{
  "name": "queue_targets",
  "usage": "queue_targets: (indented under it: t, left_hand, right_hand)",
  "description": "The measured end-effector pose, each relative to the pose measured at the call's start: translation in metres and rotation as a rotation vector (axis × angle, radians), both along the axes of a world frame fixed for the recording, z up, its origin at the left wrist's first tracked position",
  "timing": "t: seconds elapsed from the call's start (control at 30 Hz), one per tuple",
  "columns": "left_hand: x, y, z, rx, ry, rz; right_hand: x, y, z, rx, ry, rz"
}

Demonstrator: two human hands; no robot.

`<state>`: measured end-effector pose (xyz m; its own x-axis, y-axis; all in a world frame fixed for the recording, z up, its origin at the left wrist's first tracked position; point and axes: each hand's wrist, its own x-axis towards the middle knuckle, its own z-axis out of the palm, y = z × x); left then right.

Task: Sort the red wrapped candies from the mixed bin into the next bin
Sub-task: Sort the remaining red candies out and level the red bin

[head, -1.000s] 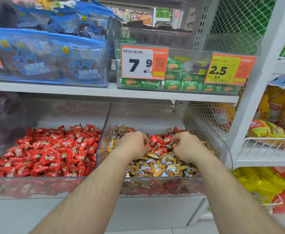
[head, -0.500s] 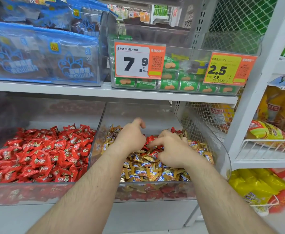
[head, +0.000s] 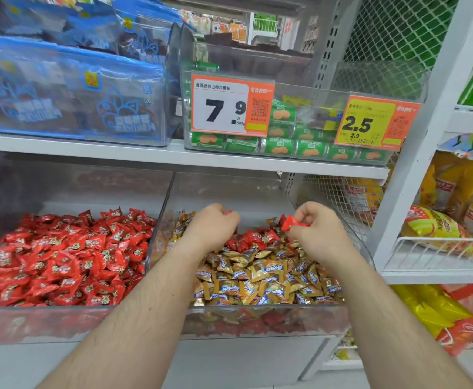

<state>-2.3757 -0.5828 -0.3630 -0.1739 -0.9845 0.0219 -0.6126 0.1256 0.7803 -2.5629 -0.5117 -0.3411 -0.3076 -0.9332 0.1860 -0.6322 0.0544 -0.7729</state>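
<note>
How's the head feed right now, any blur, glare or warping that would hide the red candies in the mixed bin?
Head view: lighting is even with no hard shadows; the mixed bin has a hazy, reflective front wall, so the candies behind it smear; the red candy in the right hand is slightly soft; the left hand shows only a sliver of red; wide-angle bending curves the shelf upright.

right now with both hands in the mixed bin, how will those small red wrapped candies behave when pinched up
The small red foil-wrapped candy pinched in the right hand looks light, since fingertips alone lift it. Its crinkly wrapper probably flexes and may slip. The loose red candies heaped on gold wrapped candies will likely slide when nudged.
</note>
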Motion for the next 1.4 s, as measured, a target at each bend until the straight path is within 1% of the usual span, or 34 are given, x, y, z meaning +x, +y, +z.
queue_targets:
  t: [0.07, 0.1, 0.17, 0.2, 0.23, 0.3, 0.37, 0.43, 0.5, 0.53, 0.6, 0.7, 0.77, 0.83, 0.9, 0.93, 1.03, 1.17, 1.27, 1.33, 1.4]
  left_hand:
    - [0.002, 0.002, 0.005, 0.01, 0.077, 0.046]
    - [0.001, 0.002, 0.005, 0.021, 0.105, 0.044]
    - [-0.001, 0.001, 0.004, 0.04, 0.11, 0.005]
    - [-0.003, -0.002, 0.004, 0.043, 0.068, -0.02]
    - [-0.006, -0.005, 0.006, 0.04, -0.019, -0.05]
    - [-0.014, -0.012, 0.011, 0.002, -0.262, -0.103]
    - [-0.025, -0.021, 0.012, -0.025, -0.443, -0.151]
    - [-0.033, -0.028, 0.01, 0.031, -0.584, -0.236]
    - [-0.038, -0.032, 0.006, 0.084, -0.694, -0.32]
    - [-0.039, -0.033, 0.004, 0.078, -0.724, -0.335]
    - [-0.039, -0.033, -0.001, 0.015, -0.735, -0.33]
    - [-0.032, -0.029, -0.006, -0.035, -0.659, -0.287]
    - [-0.025, -0.02, -0.004, -0.055, -0.538, -0.222]
    - [-0.015, -0.005, 0.003, -0.096, -0.355, -0.145]
    - [-0.004, 0.016, 0.012, -0.128, -0.129, -0.071]
    - [0.003, 0.027, 0.016, -0.144, -0.022, -0.038]
    - [0.024, 0.056, 0.03, -0.2, 0.199, 0.052]
    - [0.072, 0.071, 0.042, -0.295, 0.354, 0.187]
    - [0.12, 0.071, 0.035, -0.25, 0.467, 0.333]
    - [0.148, 0.07, 0.026, -0.196, 0.416, 0.403]
    - [0.17, 0.067, 0.015, -0.13, 0.354, 0.422]
  right_hand:
    - [0.001, -0.002, 0.002, 0.011, -0.063, 0.013]
    - [0.002, -0.005, 0.002, 0.048, -0.062, 0.041]
    - [0.003, -0.014, 0.004, 0.137, 0.04, 0.086]
    - [0.004, -0.021, 0.004, 0.186, 0.127, 0.095]
    - [0.005, -0.029, 0.004, 0.236, 0.216, 0.095]
    - [0.007, -0.044, 0.001, 0.334, 0.332, 0.083]
    - [0.009, -0.054, -0.003, 0.416, 0.429, 0.072]
    - [0.01, -0.06, -0.008, 0.506, 0.57, 0.109]
    - [0.011, -0.063, -0.013, 0.58, 0.668, 0.145]
    - [0.011, -0.064, -0.015, 0.59, 0.686, 0.143]
    - [0.011, -0.064, -0.019, 0.547, 0.704, 0.107]
    - [0.011, -0.055, -0.02, 0.468, 0.714, 0.012]
    - [0.009, -0.043, -0.017, 0.392, 0.643, -0.061]
    - [0.007, -0.028, -0.011, 0.266, 0.447, -0.124]
    - [0.015, -0.011, -0.003, 0.137, 0.19, -0.138]
    - [0.022, -0.004, 0.001, 0.079, 0.106, -0.131]
    - [0.051, 0.015, 0.018, -0.016, 0.019, -0.05]
    - [0.101, 0.026, 0.035, -0.065, 0.044, 0.129]
    - [0.143, 0.024, 0.04, -0.092, 0.142, 0.292]
    - [0.17, 0.019, 0.042, -0.07, 0.244, 0.38]
    - [0.194, 0.012, 0.042, -0.05, 0.384, 0.447]
